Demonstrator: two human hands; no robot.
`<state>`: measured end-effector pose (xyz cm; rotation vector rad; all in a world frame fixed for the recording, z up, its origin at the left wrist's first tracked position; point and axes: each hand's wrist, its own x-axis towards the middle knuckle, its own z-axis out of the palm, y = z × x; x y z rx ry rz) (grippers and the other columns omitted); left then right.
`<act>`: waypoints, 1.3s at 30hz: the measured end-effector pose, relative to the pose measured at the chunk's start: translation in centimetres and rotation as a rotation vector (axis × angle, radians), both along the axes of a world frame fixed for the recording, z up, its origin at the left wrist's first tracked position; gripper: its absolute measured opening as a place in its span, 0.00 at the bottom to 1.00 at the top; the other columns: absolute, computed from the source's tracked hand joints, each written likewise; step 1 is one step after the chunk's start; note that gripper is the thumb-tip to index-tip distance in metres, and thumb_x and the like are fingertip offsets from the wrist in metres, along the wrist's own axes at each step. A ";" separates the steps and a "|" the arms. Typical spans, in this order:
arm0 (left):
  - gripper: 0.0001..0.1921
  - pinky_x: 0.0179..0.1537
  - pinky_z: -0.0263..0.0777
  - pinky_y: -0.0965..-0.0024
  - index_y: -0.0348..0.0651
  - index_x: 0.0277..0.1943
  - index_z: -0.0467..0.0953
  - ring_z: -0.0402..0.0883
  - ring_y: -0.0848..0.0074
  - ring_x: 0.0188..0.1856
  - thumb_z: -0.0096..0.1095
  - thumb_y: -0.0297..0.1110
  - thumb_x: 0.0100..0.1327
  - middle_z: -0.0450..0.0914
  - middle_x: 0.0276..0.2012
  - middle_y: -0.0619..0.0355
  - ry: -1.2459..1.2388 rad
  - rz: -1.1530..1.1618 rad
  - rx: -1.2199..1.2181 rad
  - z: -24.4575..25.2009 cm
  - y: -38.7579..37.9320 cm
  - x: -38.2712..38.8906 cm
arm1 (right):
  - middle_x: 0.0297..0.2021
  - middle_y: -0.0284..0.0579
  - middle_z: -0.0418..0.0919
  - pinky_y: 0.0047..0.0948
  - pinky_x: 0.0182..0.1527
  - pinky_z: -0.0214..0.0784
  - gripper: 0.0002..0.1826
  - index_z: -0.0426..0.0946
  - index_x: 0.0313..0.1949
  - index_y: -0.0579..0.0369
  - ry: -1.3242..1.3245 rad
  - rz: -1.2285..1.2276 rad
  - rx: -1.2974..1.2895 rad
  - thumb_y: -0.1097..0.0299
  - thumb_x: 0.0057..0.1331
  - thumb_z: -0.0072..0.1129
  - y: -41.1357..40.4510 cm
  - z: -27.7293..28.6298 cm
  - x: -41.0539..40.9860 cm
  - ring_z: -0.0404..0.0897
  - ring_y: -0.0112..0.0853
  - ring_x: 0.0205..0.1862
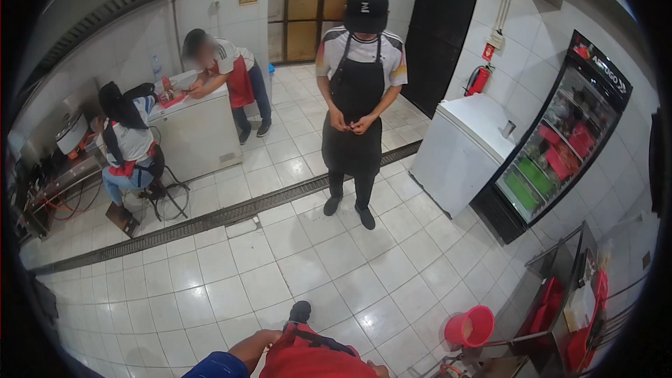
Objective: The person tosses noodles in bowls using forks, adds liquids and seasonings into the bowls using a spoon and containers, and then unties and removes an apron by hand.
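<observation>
At the bottom of the view, my left hand [268, 337] rests against the side of the red apron [315, 357] that I wear; its fingers are partly hidden by the cloth. Lower right of it, my right hand [379, 369] shows only in part at the apron's other edge, cut off by the frame. Whether either hand grips the cloth is unclear. A dark shoe [300, 312] sticks out beyond the apron on the tiled floor. Facing me stands a person in a black apron [354, 89], head bowed, with both hands together at the waist.
A floor drain grate [210, 224] crosses the tiles. At left, one person sits and another leans on a white chest freezer [199, 142]. To the right are another white freezer [457, 152], a glass-door fridge [556, 142], a red bucket [470, 326] and a metal rack [564, 304].
</observation>
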<state>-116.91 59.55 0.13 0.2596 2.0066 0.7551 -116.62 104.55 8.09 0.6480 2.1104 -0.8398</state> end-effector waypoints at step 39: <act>0.27 0.46 0.68 0.61 0.41 0.48 0.73 0.74 0.66 0.46 0.74 0.48 0.52 0.76 0.44 0.49 0.640 0.418 0.337 32.4 14.4 -13.6 | 0.33 0.42 0.80 0.29 0.43 0.68 0.20 0.78 0.42 0.64 0.062 0.460 -0.638 0.55 0.65 0.56 -8.2 24.5 -7.9 0.77 0.31 0.37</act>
